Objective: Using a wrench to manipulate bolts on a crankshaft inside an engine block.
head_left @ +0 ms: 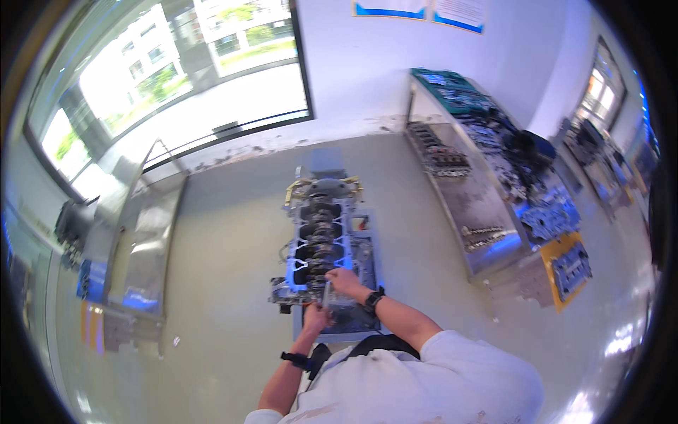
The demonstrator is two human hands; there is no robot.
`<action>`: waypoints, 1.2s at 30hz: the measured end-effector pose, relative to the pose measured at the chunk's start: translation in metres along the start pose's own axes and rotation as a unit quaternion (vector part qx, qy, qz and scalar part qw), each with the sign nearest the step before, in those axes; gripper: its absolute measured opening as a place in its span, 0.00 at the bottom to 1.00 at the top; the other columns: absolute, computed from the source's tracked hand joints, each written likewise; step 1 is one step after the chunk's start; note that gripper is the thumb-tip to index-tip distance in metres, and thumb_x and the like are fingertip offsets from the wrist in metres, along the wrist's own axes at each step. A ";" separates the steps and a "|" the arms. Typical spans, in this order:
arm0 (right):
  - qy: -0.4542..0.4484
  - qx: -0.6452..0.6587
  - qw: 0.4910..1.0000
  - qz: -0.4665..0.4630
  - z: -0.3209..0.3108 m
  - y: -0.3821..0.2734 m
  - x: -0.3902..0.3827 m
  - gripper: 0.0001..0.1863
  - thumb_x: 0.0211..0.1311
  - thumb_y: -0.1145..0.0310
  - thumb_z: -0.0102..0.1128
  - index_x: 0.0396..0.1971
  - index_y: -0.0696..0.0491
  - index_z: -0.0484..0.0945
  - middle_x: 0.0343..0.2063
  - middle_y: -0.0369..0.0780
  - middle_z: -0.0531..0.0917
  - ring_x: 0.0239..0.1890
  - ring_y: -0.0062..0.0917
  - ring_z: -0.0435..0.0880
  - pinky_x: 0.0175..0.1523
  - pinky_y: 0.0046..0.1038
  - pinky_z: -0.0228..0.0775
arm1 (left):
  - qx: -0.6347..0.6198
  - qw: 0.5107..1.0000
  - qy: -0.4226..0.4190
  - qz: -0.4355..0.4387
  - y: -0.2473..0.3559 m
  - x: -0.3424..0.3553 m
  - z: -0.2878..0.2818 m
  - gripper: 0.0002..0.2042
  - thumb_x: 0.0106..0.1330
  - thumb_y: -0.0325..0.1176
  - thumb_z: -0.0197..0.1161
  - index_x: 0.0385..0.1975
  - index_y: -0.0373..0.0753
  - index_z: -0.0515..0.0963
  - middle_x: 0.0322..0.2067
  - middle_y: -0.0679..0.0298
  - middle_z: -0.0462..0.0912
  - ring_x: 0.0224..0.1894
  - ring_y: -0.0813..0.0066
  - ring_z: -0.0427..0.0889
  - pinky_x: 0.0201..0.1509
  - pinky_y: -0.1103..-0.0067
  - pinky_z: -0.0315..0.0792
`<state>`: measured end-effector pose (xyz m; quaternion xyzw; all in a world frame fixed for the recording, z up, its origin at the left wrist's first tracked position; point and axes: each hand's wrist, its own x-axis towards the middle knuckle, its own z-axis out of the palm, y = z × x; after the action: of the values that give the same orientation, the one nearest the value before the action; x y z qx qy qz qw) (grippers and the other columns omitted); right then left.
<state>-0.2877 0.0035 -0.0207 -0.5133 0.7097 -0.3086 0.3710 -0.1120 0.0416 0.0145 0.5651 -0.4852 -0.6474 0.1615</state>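
Note:
An engine block (pixel 300 244) with its crankshaft (pixel 323 230) exposed lies on a grey stand in front of me. My left hand (pixel 317 319) is at the block's near end, its fingers closed. Just above and to its right, my right hand (pixel 344 281) reaches over the near end of the crankshaft, fingers curled together. A slim, pale, upright bar-like piece (pixel 326 293) runs between the two hands. Its kind is too small and blurred to tell, and both hands seem to grip it. The fingertips are partly hidden.
A metal workbench (pixel 487 205) at the right bears many dark and silver parts, with more on its lower shelf. A yellow board with a metal part (pixel 571 272) sits at its near end. Another metal bench (pixel 145 240) stands left, below a large window.

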 end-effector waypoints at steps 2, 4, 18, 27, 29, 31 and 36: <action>-0.040 -0.033 0.998 -0.036 0.009 -0.014 -0.001 0.17 0.59 0.52 0.49 0.35 0.44 0.83 0.22 0.39 0.84 0.27 0.31 0.84 0.36 0.35 0.73 | -0.020 0.999 -0.025 0.006 0.002 -0.020 -0.001 0.07 0.66 0.26 0.51 0.38 0.27 0.68 0.21 0.56 0.76 0.19 0.63 0.80 0.22 0.69 0.76; -0.102 -0.024 0.994 -0.019 0.011 -0.007 0.003 0.17 0.58 0.51 0.52 0.35 0.46 0.83 0.24 0.40 0.84 0.29 0.32 0.83 0.36 0.35 0.72 | -0.145 0.981 -0.112 -0.058 -0.009 -0.018 0.007 0.08 0.67 0.26 0.50 0.39 0.26 0.67 0.24 0.53 0.77 0.22 0.57 0.82 0.27 0.66 0.78; 0.012 0.115 0.991 0.064 0.024 0.001 -0.015 0.10 0.63 0.66 0.55 0.36 0.54 0.83 0.21 0.37 0.82 0.15 0.20 0.78 0.19 0.23 0.69 | -0.058 0.945 -0.312 -0.079 -0.045 0.044 -0.044 0.08 0.69 0.34 0.51 0.33 0.37 0.72 0.21 0.66 0.72 0.22 0.77 0.73 0.26 0.78 0.72; 0.151 0.117 0.971 0.146 0.052 -0.010 -0.032 0.12 0.64 0.63 0.54 0.40 0.52 0.82 0.17 0.36 0.82 0.14 0.21 0.79 0.23 0.25 0.71 | 0.437 0.876 -0.109 0.171 0.042 0.089 -0.130 0.14 0.54 0.44 0.60 0.29 0.39 0.81 0.26 0.54 0.82 0.30 0.56 0.82 0.33 0.64 0.74; 0.155 0.132 0.970 0.135 0.059 -0.007 -0.036 0.13 0.64 0.63 0.54 0.41 0.52 0.82 0.17 0.36 0.82 0.14 0.20 0.78 0.21 0.24 0.70 | 0.490 0.829 -0.083 0.256 0.048 0.118 -0.124 0.15 0.51 0.44 0.60 0.26 0.37 0.81 0.27 0.52 0.82 0.31 0.52 0.82 0.33 0.63 0.75; 0.190 0.191 0.953 0.141 0.063 0.003 -0.035 0.13 0.64 0.62 0.54 0.42 0.51 0.82 0.17 0.37 0.81 0.13 0.19 0.76 0.18 0.22 0.68 | 0.518 0.802 -0.077 0.289 0.079 0.117 -0.120 0.10 0.49 0.42 0.64 0.25 0.43 0.82 0.23 0.56 0.81 0.30 0.54 0.81 0.31 0.64 0.74; 0.172 0.243 0.945 0.135 0.051 0.010 -0.028 0.13 0.65 0.61 0.54 0.40 0.53 0.81 0.18 0.37 0.80 0.10 0.19 0.73 0.14 0.22 0.64 | 0.577 0.747 -0.049 0.327 0.098 0.104 -0.104 0.11 0.48 0.42 0.65 0.24 0.43 0.83 0.25 0.57 0.82 0.32 0.56 0.82 0.32 0.64 0.74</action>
<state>-0.2445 0.0304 -0.0504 -0.2457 0.7287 -0.5026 0.3950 -0.0846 -0.1306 0.0453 0.3252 -0.9285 -0.1785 -0.0175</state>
